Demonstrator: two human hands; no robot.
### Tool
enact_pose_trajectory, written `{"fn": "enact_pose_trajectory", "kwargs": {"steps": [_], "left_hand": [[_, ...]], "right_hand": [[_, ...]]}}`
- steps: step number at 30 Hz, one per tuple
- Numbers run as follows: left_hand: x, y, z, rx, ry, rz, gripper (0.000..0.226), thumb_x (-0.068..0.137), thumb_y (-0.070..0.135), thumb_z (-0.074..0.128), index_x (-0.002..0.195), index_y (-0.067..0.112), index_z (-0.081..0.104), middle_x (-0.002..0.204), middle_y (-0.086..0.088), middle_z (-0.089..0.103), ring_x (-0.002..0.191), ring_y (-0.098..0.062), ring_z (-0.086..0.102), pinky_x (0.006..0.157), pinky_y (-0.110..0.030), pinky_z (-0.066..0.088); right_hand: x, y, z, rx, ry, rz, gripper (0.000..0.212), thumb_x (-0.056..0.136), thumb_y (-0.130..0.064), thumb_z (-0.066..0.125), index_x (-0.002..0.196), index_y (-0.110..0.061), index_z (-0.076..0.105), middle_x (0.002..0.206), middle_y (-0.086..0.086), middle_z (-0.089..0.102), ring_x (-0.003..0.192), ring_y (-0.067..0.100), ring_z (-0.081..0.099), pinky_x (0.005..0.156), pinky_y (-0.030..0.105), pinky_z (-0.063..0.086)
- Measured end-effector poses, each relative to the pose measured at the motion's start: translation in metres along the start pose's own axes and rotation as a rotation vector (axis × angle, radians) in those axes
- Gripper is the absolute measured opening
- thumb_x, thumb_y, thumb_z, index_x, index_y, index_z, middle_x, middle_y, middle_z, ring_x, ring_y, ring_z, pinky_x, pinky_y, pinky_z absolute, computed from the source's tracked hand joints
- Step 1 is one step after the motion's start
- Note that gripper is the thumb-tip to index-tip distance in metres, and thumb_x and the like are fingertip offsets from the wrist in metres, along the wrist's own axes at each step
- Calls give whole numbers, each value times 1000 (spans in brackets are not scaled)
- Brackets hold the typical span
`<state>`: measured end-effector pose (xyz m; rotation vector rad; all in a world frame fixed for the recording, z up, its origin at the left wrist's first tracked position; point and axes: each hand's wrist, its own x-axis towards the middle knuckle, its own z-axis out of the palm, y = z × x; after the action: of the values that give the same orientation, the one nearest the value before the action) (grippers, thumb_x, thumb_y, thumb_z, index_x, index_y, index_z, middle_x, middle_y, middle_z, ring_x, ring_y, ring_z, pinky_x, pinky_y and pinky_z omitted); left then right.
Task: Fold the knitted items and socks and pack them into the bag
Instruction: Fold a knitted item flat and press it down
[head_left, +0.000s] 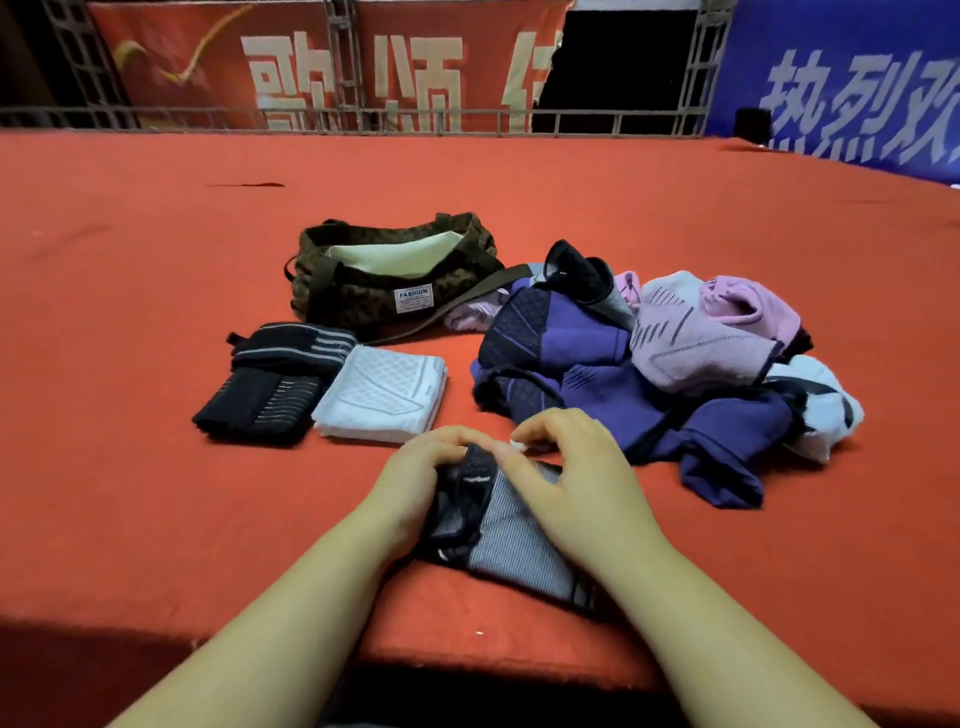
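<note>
Farthest left on the red felt tabletop (130, 364) lies a folded black knit with pale stripes (270, 384), and touching its right edge is a folded white knit (384, 395) with a quilted diamond pattern. Behind those two stands the brown patterned bag (395, 275), its mouth open to a pale lining, a "FASHION" label on its front and its strap trailing off to the right.

Near the front edge, my left hand (415, 483) has its fingers curled round the dark end of a grey-and-black knitted piece (514, 540) lying flat before me. My right hand (571, 478) presses on the same piece, fingers bent, its fingertips close to those of my left.

To the right, just beyond my right hand, sits the loose pile: purple knits (597, 374) nearest, pink ones (711, 332) on top and behind, and a white piece (826, 410) at the far right.
</note>
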<state>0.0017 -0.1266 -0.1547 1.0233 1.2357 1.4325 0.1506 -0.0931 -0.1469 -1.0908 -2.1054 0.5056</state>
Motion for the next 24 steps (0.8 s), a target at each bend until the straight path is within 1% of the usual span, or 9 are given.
{"fn": "enact_pose_trajectory", "kwargs": {"steps": [3, 5, 7, 9, 11, 14, 19, 22, 24], "left_hand": [[-1, -10, -4, -123, 85, -19, 34, 75, 12, 41, 67, 18, 74, 71, -5, 68, 72, -22, 59, 70, -30, 46], [0, -10, -3, -32, 114, 79, 23, 78, 18, 50, 74, 18, 72, 76, 0, 68, 78, -12, 62, 76, -23, 47], [-2, -12, 1, 104, 94, 146, 8, 86, 12, 60, 82, 15, 67, 78, 4, 66, 73, 1, 60, 73, -12, 45], [-4, -16, 3, 137, 52, 139, 4, 84, 13, 66, 83, 16, 66, 75, 4, 66, 69, -1, 60, 69, -14, 47], [-4, -18, 2, 198, 41, 144, 6, 83, 20, 68, 78, 19, 66, 70, 7, 66, 65, -3, 59, 63, -16, 47], [-3, -21, 0, 252, 33, 171, 16, 91, 12, 59, 77, 19, 62, 63, 11, 62, 57, 3, 53, 53, -10, 40], [-5, -21, 1, 291, 57, 241, 16, 94, 10, 54, 81, 19, 59, 74, 6, 64, 69, -5, 57, 69, -20, 46], [-5, -21, 1, 242, 104, 237, 16, 94, 10, 53, 82, 18, 58, 76, 1, 65, 71, -8, 58, 72, -26, 48], [-4, -20, 0, 205, 130, 216, 16, 94, 10, 52, 82, 17, 58, 78, -3, 65, 73, -13, 59, 74, -33, 48]], "right_hand": [[-5, 4, 24, -52, -110, 85, 35, 85, -52, 58, 107, -25, 62, 117, -6, 62, 112, 16, 55, 99, 35, 39], [-8, 8, 29, -49, -97, 130, 44, 84, -59, 52, 110, -25, 63, 123, -7, 62, 114, 16, 55, 98, 33, 39], [-10, 10, 29, -42, -33, 126, 55, 79, -64, 41, 108, -24, 64, 117, -7, 66, 110, 15, 58, 94, 32, 41], [-13, 10, 30, -31, 31, 93, 59, 78, -63, 32, 104, -22, 66, 112, -6, 68, 104, 17, 60, 91, 34, 43], [-15, 11, 31, 7, 74, 83, 55, 82, -57, 29, 98, -20, 67, 106, -4, 69, 98, 20, 62, 87, 38, 45], [-16, 13, 33, 20, 127, 61, 50, 88, -50, 31, 94, -17, 69, 95, -2, 71, 89, 24, 63, 81, 41, 47], [-20, 14, 31, 96, 188, 69, 48, 90, -47, 32, 95, -17, 70, 89, -1, 72, 87, 22, 64, 78, 38, 48], [-22, 13, 29, 155, 237, 116, 37, 92, -41, 39, 92, -21, 70, 87, -4, 72, 85, 16, 63, 76, 33, 45], [-25, 10, 26, 162, 264, 132, 33, 91, -37, 39, 88, -24, 69, 80, -6, 71, 79, 10, 59, 70, 29, 40]]}}
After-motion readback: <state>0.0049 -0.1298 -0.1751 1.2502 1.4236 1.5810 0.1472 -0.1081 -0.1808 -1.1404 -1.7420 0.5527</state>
